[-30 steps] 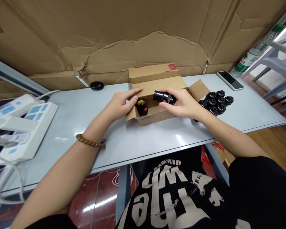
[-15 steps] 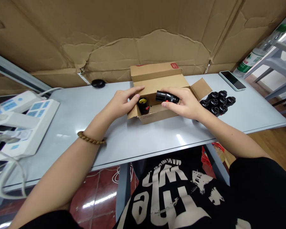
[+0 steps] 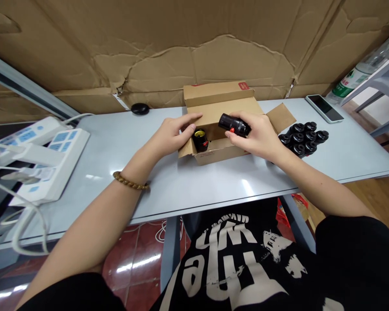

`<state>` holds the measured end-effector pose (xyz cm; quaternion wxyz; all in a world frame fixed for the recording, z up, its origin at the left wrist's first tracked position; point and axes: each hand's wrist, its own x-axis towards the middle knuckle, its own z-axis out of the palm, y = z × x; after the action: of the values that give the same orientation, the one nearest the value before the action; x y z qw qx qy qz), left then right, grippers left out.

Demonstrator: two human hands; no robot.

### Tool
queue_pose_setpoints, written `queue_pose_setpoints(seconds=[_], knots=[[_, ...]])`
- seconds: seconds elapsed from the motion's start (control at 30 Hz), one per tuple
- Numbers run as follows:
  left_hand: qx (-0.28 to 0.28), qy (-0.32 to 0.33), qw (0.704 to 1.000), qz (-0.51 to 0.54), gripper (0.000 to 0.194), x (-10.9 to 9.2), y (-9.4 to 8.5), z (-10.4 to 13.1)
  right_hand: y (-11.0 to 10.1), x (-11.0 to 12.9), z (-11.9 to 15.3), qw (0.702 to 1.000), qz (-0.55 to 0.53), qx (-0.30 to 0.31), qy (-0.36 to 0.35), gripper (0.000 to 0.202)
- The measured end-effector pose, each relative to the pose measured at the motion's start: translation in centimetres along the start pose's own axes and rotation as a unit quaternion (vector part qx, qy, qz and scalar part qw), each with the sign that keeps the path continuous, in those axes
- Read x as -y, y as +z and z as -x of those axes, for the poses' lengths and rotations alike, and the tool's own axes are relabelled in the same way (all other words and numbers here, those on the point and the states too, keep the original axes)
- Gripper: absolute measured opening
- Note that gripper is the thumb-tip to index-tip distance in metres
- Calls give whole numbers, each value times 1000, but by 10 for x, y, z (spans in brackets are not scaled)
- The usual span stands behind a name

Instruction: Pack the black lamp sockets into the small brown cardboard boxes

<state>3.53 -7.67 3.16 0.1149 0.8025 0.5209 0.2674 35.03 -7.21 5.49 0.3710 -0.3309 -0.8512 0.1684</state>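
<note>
In my right hand (image 3: pixel 257 134) is a black flashlight (image 3: pixel 235 124) with a red button, tilted over the open cardboard box (image 3: pixel 223 156). My fingers and thumb wrap its rear part, and its wide end points left. Another black flashlight (image 3: pixel 201 141) stands upright inside the box at the left end, its yellow-lined opening facing up. My left hand (image 3: pixel 175 134) grips the box's left side, with thumb and forefinger over the edge beside that standing piece. The box's lid is folded back, and a side flap (image 3: pixel 281 117) sticks out to the right.
Several black flashlights (image 3: pixel 304 137) stand grouped right of the box. Behind them lie a phone (image 3: pixel 324 108) and a plastic bottle (image 3: pixel 352 82). A black mouse (image 3: pixel 140 109) sits at the back left. White power strips (image 3: pixel 55 166) with cables cover the table's left end. Cardboard (image 3: pixel 168 56) lines the back.
The flashlight in my right hand has tilted, its wide end now higher than before. My left hand stays on the box. The whole view has shifted slightly.
</note>
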Motion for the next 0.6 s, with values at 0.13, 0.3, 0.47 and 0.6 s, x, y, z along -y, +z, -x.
queue_pose_setpoints(seconds=[0.13, 0.3, 0.47, 0.6], knots=[[-3, 3, 1000, 1, 68, 0, 0, 0, -1, 1, 0, 1000, -1, 13, -2, 51], [-8, 6, 1000, 0, 69, -2, 1, 0, -2, 4, 1, 999, -25, 19, 7, 50], [-6, 1, 1000, 4, 67, -3, 1, 0, -3, 4, 2, 999, -7, 40, -4, 44], [-4, 5, 1000, 9, 67, -4, 1, -1, -5, -2, 1, 998, 19, 56, -28, 50]])
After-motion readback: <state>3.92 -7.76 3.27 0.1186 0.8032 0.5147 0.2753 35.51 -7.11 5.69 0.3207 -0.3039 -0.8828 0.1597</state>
